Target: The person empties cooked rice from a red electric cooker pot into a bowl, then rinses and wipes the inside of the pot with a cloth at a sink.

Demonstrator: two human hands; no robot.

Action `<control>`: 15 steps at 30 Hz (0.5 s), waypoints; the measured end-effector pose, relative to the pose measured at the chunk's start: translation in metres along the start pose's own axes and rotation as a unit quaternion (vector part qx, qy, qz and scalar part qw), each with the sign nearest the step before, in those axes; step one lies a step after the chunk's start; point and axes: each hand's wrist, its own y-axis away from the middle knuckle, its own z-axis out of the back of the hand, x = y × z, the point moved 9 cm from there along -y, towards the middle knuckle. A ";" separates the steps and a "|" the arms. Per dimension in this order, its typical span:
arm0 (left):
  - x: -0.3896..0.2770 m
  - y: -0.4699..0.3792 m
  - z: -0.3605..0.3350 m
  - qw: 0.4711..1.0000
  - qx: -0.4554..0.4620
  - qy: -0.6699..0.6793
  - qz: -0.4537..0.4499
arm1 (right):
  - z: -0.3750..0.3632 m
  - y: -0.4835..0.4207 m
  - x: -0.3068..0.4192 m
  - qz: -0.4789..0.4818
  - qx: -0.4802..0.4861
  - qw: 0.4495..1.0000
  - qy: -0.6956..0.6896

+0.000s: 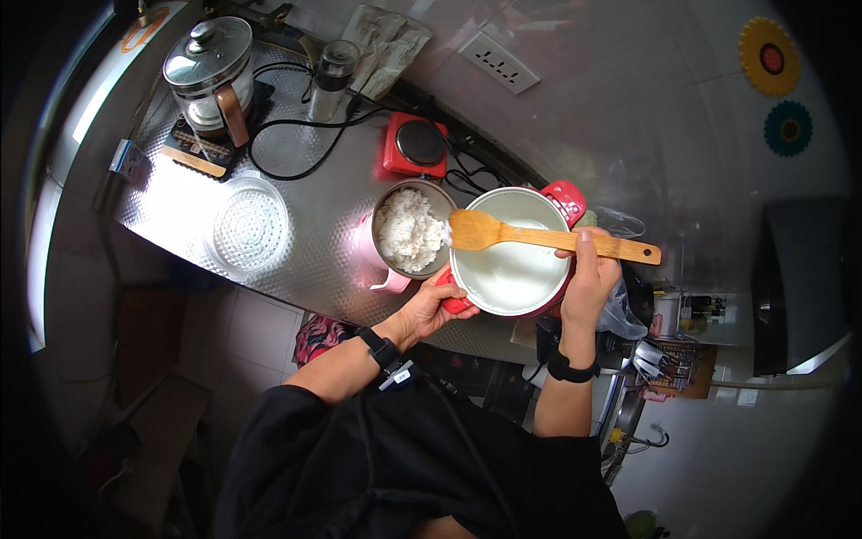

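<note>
My left hand (425, 310) grips one red side handle of a red pot (518, 283) with a white inside, tilted towards a smaller pink pot (377, 246). That pink pot holds cooked white rice (409, 232) and has a pink handle. In my right hand (589, 273) is a wooden spatula (532, 236), lying across the mouth of the red pot. Its blade is at the pot's rim beside the rice, with some white grains at its tip. Whitish residue shows on the inside of the red pot.
A small red electric hotplate (416, 145) stands behind the pink pot. On the metal-topped counter (316, 202) are a clear perforated steamer tray (249, 226), a glass kettle (212, 81) on its base, a glass bottle (333, 77) and black cables. A wall socket (500, 62) is behind.
</note>
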 end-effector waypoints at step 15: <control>-0.002 0.003 -0.004 1.000 -0.021 -0.011 0.008 | 0.007 0.025 0.029 0.201 0.026 0.880 0.429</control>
